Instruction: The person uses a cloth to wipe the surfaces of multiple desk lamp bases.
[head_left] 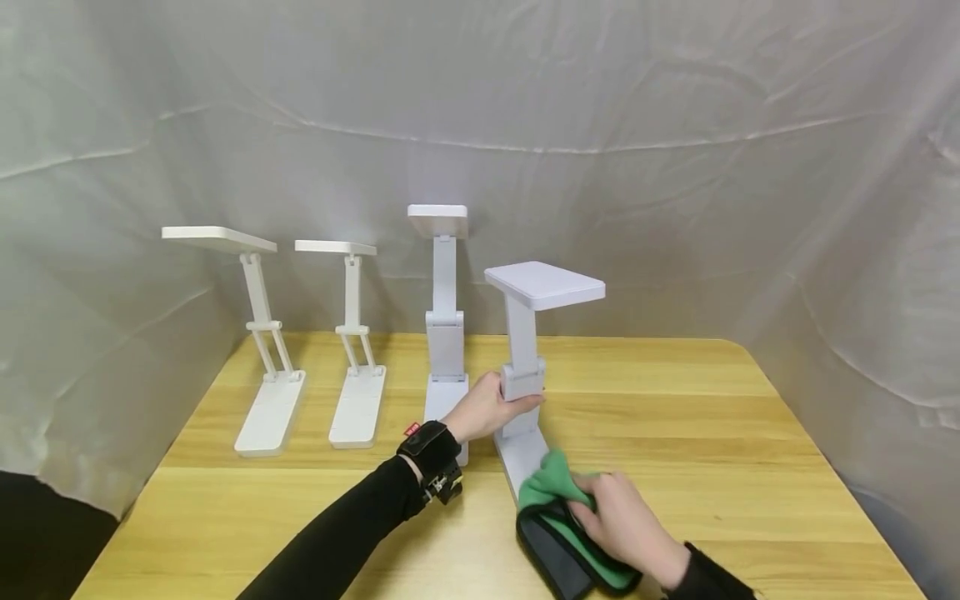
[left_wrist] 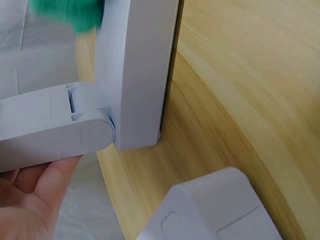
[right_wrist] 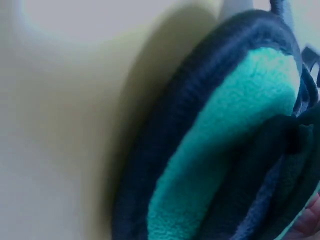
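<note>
A white folding desk lamp (head_left: 523,379) stands on the wooden table with its flat head raised. My left hand (head_left: 491,407) grips its lower arm, just above the base; the left wrist view shows the fingers (left_wrist: 52,182) around that arm beside the hinge. In my right hand (head_left: 628,517) is a bunched cleaning cloth, green on one side and dark grey on the other, with black edging (right_wrist: 170,120). The cloth's green part (head_left: 553,483) lies against the front of the lamp's base (left_wrist: 145,75). Most of the right hand is hidden behind the cloth in the right wrist view.
Three more white lamps stand unfolded to the left: one at the far left (head_left: 272,412), a second (head_left: 358,407) beside it, and a third (head_left: 446,350) close behind my left wrist. A grey fabric curtain (head_left: 675,167) surrounds the wooden table (head_left: 712,450) at the back and sides.
</note>
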